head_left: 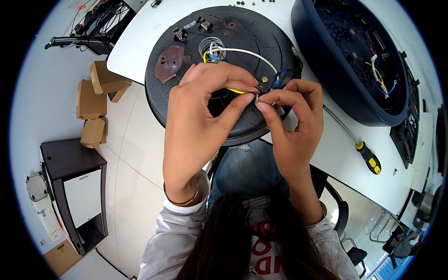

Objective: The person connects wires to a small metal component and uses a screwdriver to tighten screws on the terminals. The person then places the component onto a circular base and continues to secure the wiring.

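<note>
My left hand (200, 121) and my right hand (294, 126) meet over a round black textured metal plate (165, 102), each with thumb and fingertips closed around a small silvery metal piece (256, 97), which looks like a screw. A yellow wire (236, 91) runs to this spot. Just behind sit a black fitting with a brass centre (264, 80) and blue wire ends (277, 82). A white cable (247, 50), a coiled thin tube (208, 44), metal brackets (180, 34) and a translucent brownish patch (169, 63) lie on the plate. My fingers hide part of the work.
A dark blue oval housing (312, 42) with wires stands right on the white table (130, 42), a yellow-black screwdriver (367, 158) near it and a keyboard (410, 126) beyond. At left on the floor are cardboard boxes (91, 100) and a dark cabinet (70, 158).
</note>
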